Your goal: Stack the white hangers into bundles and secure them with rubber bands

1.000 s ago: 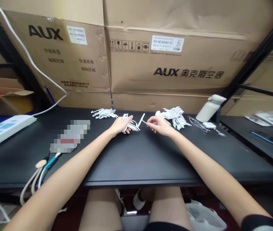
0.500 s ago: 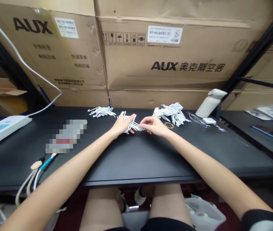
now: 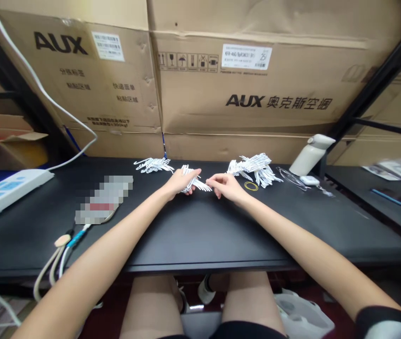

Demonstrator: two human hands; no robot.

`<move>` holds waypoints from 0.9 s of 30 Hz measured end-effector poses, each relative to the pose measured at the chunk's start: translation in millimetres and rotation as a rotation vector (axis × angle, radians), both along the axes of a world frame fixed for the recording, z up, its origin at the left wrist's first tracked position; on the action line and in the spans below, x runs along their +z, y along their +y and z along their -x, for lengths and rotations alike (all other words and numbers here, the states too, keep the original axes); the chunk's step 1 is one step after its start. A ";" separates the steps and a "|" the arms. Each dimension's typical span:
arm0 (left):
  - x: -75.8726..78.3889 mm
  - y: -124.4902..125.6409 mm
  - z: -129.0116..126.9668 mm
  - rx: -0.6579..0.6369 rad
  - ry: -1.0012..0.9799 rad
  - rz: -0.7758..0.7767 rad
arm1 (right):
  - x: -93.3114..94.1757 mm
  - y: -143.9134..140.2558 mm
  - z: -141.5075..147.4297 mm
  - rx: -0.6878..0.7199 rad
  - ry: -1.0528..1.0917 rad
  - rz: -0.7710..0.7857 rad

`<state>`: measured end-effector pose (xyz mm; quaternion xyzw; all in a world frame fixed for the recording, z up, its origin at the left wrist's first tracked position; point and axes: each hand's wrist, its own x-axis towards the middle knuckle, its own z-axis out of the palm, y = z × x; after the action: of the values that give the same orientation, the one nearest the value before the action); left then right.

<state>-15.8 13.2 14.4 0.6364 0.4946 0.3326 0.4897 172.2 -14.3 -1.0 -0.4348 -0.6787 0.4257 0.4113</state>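
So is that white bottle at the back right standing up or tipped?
Tipped. The white bottle leans to the left, its base by the black frame post and its cap end higher up.

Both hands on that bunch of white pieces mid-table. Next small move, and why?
Probably the right hand reaches to the yellow rubber band just beside it. The left hand grips a gathered bunch of white pieces, and the right fingertips pinch its end, so the bunch looks collected. The band lies loose on the black table, before a larger pile of white pieces.
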 end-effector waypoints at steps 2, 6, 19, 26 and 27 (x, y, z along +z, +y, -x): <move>1.6 6.5 9.8 0.016 -0.021 -0.006 | -4.8 11.3 2.9 -0.082 0.019 0.023; 2.7 16.8 27.4 0.043 -0.055 -0.012 | -11.8 42.4 11.4 -0.160 -0.177 -0.038; 2.3 19.9 35.0 0.091 -0.036 0.015 | -6.5 67.0 23.3 -0.139 -0.667 -0.337; 2.3 16.9 28.1 0.077 -0.029 0.004 | -0.5 39.8 -28.8 -0.171 -0.609 -0.205; 2.5 15.5 26.0 0.067 -0.024 -0.009 | -0.6 36.4 -33.4 -0.178 -0.520 -0.197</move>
<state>-41.8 28.7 16.9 0.6178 0.5079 0.3588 0.4813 205.6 22.1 -1.6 -0.5451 -0.7586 0.1943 0.2995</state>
